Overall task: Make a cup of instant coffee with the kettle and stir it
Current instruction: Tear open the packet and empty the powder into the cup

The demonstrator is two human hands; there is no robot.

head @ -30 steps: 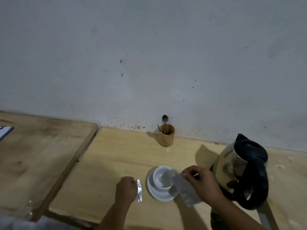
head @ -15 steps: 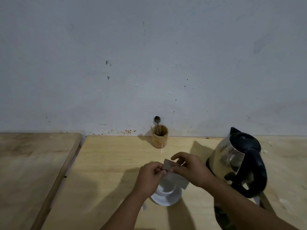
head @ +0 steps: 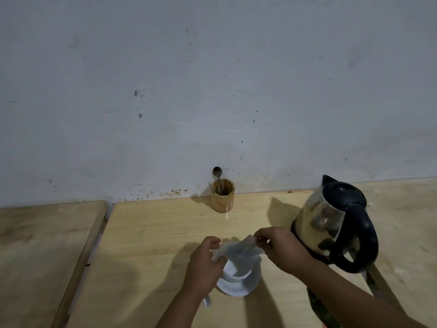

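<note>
A white cup [head: 237, 272] stands on a white saucer [head: 238, 286] near the front of the wooden table [head: 151, 235]. Both hands hold a grey coffee sachet [head: 238, 250] right above the cup. My left hand [head: 204, 263] pinches its left end, my right hand [head: 281, 250] its right end. The sachet is blurred and hides part of the cup's mouth. A steel kettle [head: 331, 223] with a black lid and handle stands to the right, close behind my right wrist. A spoon [head: 218, 176] sticks up from a wooden holder [head: 222, 198] by the wall.
A torn silver strip [head: 207, 301] lies on the table under my left wrist. A second wooden table [head: 42, 245] adjoins on the left across a narrow gap. The grey wall [head: 212, 91] closes the back.
My left hand left the torn strip on the table and joined the right on the sachet. The sachet moved from beside the cup to over it.
</note>
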